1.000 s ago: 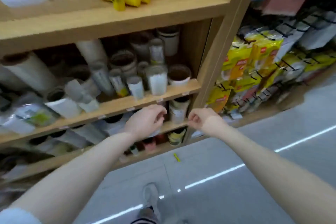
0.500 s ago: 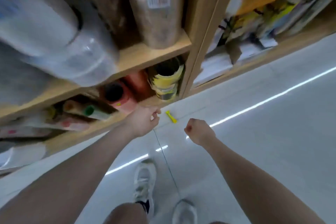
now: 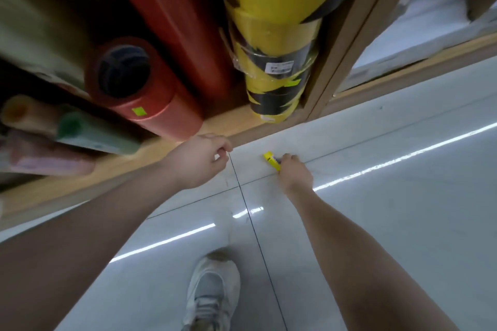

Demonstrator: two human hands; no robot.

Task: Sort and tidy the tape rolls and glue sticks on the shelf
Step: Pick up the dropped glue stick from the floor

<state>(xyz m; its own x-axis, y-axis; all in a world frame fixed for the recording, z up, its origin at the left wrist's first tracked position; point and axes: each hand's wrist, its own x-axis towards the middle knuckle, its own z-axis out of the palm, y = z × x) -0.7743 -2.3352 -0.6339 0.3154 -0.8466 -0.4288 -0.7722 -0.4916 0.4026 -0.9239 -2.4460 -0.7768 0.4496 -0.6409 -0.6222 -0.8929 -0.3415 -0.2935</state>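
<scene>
One yellow glue stick (image 3: 272, 161) lies on the floor (image 3: 376, 223), pinched by the right hand (image 3: 294, 173); the left hand (image 3: 200, 160) is curled, holding nothing; two red rolls (image 3: 150, 94) sit shelved.

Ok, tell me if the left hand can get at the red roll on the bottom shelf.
Probably yes. The left hand sits at the shelf edge just below the red roll, whose end juts forward with nothing in front of it.

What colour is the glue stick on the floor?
Yellow glue stick, under the right hand; clearest in the head view.
</scene>
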